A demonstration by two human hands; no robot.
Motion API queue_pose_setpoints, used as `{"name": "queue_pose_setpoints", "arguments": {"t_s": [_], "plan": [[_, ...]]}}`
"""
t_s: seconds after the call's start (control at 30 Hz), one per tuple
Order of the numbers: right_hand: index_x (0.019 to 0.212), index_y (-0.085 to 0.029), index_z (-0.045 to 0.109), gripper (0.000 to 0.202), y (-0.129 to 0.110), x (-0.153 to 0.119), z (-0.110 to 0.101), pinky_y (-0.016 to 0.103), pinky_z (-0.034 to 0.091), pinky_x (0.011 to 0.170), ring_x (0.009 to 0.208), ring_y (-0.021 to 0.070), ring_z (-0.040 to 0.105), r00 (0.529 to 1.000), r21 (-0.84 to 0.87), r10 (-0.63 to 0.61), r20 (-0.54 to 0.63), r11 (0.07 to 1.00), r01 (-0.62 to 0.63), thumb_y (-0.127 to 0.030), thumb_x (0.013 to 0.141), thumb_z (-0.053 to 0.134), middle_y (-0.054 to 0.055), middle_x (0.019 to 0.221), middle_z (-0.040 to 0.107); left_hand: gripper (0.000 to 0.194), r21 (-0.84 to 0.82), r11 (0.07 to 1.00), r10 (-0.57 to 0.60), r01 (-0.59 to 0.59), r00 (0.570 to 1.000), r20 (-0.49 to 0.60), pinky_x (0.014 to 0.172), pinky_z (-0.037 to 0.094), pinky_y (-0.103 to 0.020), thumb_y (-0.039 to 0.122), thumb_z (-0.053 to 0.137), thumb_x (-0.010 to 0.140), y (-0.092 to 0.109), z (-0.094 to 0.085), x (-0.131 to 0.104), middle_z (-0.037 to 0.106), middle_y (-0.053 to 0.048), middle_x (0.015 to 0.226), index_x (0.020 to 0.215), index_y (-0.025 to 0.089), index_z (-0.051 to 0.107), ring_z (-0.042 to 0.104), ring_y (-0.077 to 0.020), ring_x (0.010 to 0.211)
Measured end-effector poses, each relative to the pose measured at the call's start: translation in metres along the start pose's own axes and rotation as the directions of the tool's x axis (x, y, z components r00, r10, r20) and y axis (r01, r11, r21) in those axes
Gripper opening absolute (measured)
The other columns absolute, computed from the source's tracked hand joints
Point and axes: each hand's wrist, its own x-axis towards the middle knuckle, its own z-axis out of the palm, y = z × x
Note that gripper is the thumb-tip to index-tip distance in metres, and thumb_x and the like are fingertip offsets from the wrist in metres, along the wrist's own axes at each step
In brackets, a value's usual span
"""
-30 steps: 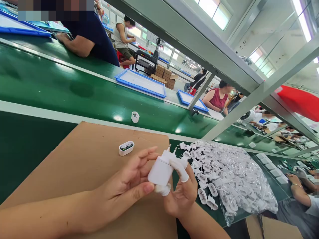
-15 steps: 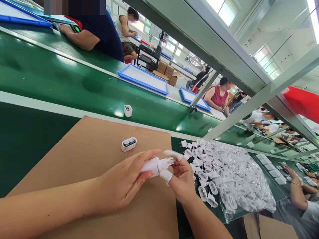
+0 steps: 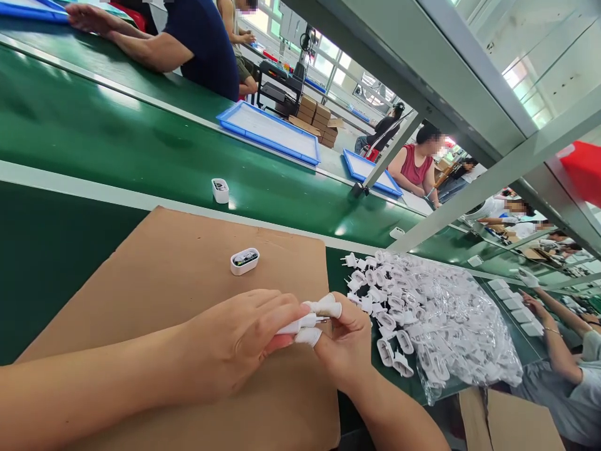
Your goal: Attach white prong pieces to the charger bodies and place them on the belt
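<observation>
1. The left hand [image 3: 244, 341] is curving nearly closed over a white plug adapter [image 3: 290, 328], fingers lying across it and thumb showing on the nearer side, so most of the body is hiding from me.
2. The right hand [image 3: 347, 341] is facing it, mostly curled, a thumb and finger in white finger covers [image 3: 328, 305] pinching around the prong end.
3. Between the two hands, the adapter is pointing its prongs toward the right palm, above a brown cardboard sheet [image 3: 188, 269].
4. Just beyond the left hand, an open-topped white casing [image 3: 245, 262] is standing on the cardboard, showing small parts inside.
5. Farther past that hand, a second white casing [image 3: 220, 191] is sitting on the green surface [image 3: 141, 156].
6. Right of the right hand, loose white plug shells [image 3: 387, 322] are lying beside a full clear plastic bag [image 3: 474, 332].
7. Well beyond the left hand, a dark-sleeved co-worker [image 3: 206, 47] is leaning a forearm across the far side.
</observation>
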Motion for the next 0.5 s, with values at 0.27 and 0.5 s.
{"name": "queue_pose_setpoints", "arguments": {"t_s": [0.27,0.5], "plan": [[0.092,-0.03,0.083,0.023,0.002,-0.001,-0.002,0.026,0.048,0.064,0.068,0.0123,0.058,0.993,-0.073,-0.114,0.018,0.991,0.115,-0.017,0.073,0.089,-0.002,0.075,0.066,0.05,-0.044,0.999,-0.005,0.007,0.999,0.048,0.081,0.058,-0.033,0.004,0.042,0.1,0.0,0.0,-0.003,0.072,-0.008,0.106,0.147,0.019,0.034,0.069,-0.0207,0.087],[0.097,-0.026,0.08,0.038,0.004,0.001,0.002,0.031,0.058,0.072,0.073,0.0167,0.067,0.983,0.061,0.151,-0.1,0.987,-0.146,-0.027,0.063,0.095,0.0,0.081,0.074,0.058,-0.088,0.965,-0.243,0.249,0.967,0.079,0.1,0.056,-0.03,0.02,0.041,0.107,-0.003,0.003,-0.01,0.064,-0.007,0.139,0.161,0.033,0.026,0.068,-0.0215,0.115]]}}
